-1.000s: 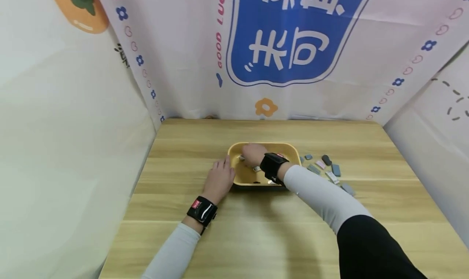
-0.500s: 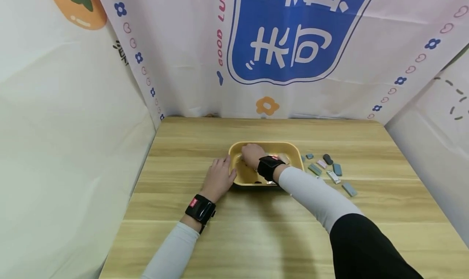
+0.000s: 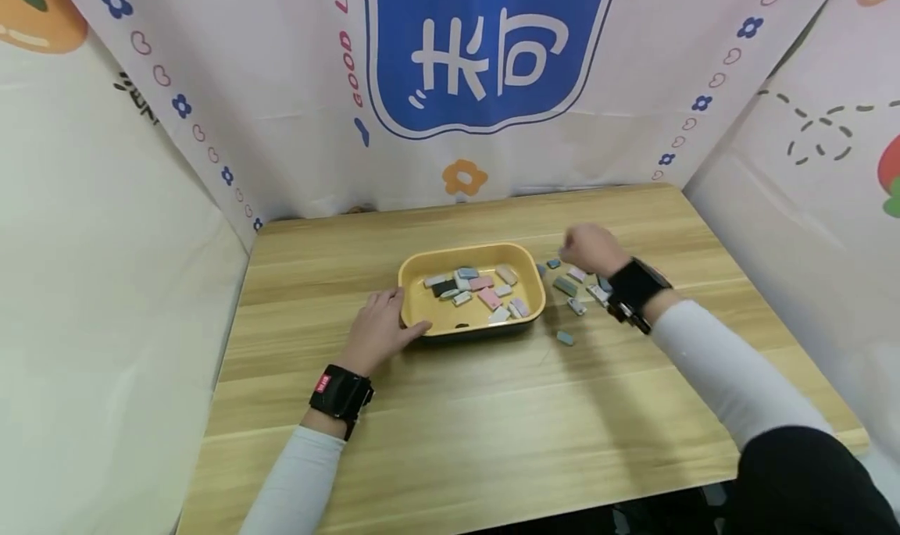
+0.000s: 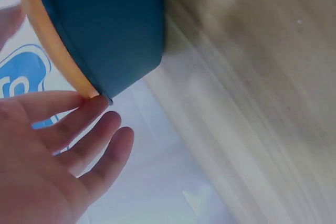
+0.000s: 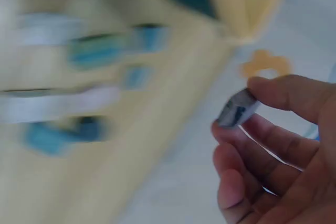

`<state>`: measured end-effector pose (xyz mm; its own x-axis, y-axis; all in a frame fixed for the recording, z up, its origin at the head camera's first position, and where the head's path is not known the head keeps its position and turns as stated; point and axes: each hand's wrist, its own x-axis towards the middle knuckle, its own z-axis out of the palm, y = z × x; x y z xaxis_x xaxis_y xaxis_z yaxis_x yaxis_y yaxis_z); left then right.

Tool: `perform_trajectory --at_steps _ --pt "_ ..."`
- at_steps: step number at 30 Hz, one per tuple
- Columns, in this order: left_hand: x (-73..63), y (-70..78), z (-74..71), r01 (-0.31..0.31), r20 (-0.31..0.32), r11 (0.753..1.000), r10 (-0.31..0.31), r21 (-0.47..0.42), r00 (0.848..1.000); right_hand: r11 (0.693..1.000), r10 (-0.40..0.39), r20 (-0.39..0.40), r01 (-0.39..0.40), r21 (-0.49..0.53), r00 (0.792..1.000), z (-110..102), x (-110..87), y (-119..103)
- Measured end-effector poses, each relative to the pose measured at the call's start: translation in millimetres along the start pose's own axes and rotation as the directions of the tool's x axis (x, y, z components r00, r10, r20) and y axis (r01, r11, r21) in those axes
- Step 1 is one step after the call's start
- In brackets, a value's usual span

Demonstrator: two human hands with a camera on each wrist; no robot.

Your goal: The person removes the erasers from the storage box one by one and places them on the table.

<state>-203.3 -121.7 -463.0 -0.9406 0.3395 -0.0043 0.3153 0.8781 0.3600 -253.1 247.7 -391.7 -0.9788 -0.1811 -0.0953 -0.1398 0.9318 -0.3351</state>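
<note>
Work is looking partway along.
The left hand (image 3: 376, 332) is resting loosely against a yellow, round-cornered, dark-sided tray (image 3: 450, 260) at eight o'clock. Small pastel and black rectangular blocks (image 3: 482, 283) are lying inside; loose blue, white and pink blocks (image 3: 565, 286) are lying at three o'clock on the wood-grain bench (image 3: 450, 441); which group is left isn't showing. At two o'clock, the right hand (image 3: 594, 247) is pinching a small grey block (image 5: 237, 109).

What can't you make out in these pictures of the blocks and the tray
Head view: some loose blocks, partly covered by the right hand and its wristband.
Right wrist view: the loose blocks' details, blurred; the held block's marking, too small and unclear.
Left wrist view: the tray's contents, hidden by its outer wall; its remainder, cut off by the top edge.
</note>
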Motion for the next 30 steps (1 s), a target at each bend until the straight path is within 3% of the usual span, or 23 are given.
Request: perform_trajectory --at_steps 4,7,10,12,16,19,21,25,30 --pt "-2.1 0.0 -0.3 0.002 0.048 1.000 -0.001 -0.014 0.999 0.995 0.100 0.097 -0.101 0.010 0.990 35.8 -37.6 48.4" --pt "-2.4 0.7 1.6 0.011 0.038 0.999 -0.009 -0.050 0.999 0.990 0.134 0.130 -0.138 0.024 0.982 61.0 -58.9 69.9" --pt "-2.6 0.5 3.4 0.011 -0.002 0.997 -0.012 -0.072 1.000 0.988 0.146 0.142 -0.152 0.033 0.979 69.2 -66.8 76.2" --pt "-2.6 0.1 4.9 0.014 -0.033 0.997 -0.016 -0.071 0.999 0.991 0.130 0.130 -0.133 0.016 0.983 60.4 -63.2 70.4" --pt "-2.6 -0.8 4.7 0.026 -0.096 0.999 -0.029 -0.036 0.995 0.997 0.072 0.078 -0.070 -0.019 0.994 19.6 -38.2 30.5" --pt "-3.5 -3.3 -3.2 0.051 -0.143 0.999 -0.052 -0.006 0.988 0.998 -0.050 0.038 0.051 -0.048 0.998 -8.8 -8.0 -24.6" --pt "-5.0 -3.4 -8.0 0.069 -0.152 0.998 -0.067 0.006 0.986 0.987 -0.141 0.049 0.144 -0.071 0.989 -15.4 10.4 -64.2" --pt "-7.9 -0.3 -8.9 0.077 -0.134 0.997 -0.075 0.013 0.988 0.933 -0.294 0.126 0.313 -0.178 0.947 8.1 39.0 -126.3" --pt "-6.9 7.6 1.8 0.033 -0.147 0.999 -0.027 0.041 0.989 0.867 -0.341 0.229 0.399 -0.297 0.912 63.5 57.8 -156.8"
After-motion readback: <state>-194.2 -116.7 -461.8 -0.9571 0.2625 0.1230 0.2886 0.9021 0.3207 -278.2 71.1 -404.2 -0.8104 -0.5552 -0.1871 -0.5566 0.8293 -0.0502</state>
